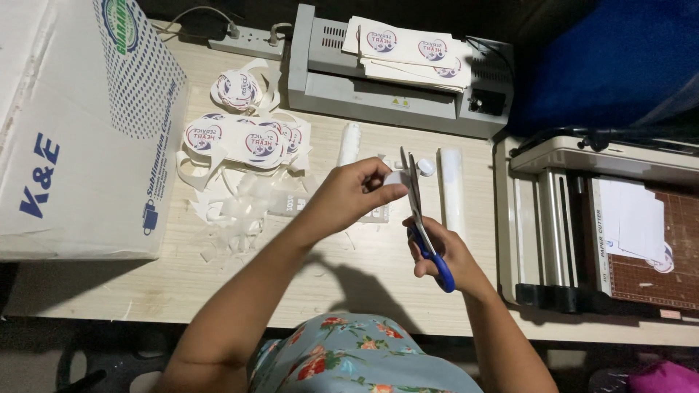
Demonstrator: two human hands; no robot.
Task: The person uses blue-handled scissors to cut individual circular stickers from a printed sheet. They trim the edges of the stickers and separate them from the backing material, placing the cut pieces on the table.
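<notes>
My right hand grips blue-handled scissors, blades pointing up and away from me. My left hand pinches a small white laminated piece right at the blades. Both hands hover over a pale wooden table. A white round cut-out lies just beyond the scissor tips. To the left of my left hand sit round printed stickers amid curled white offcuts.
A grey laminator holding printed sheets stands at the back. A large white cardboard box fills the left. A paper cutter sits at the right. Two rolled clear strips lie near the scissors; a power strip sits behind.
</notes>
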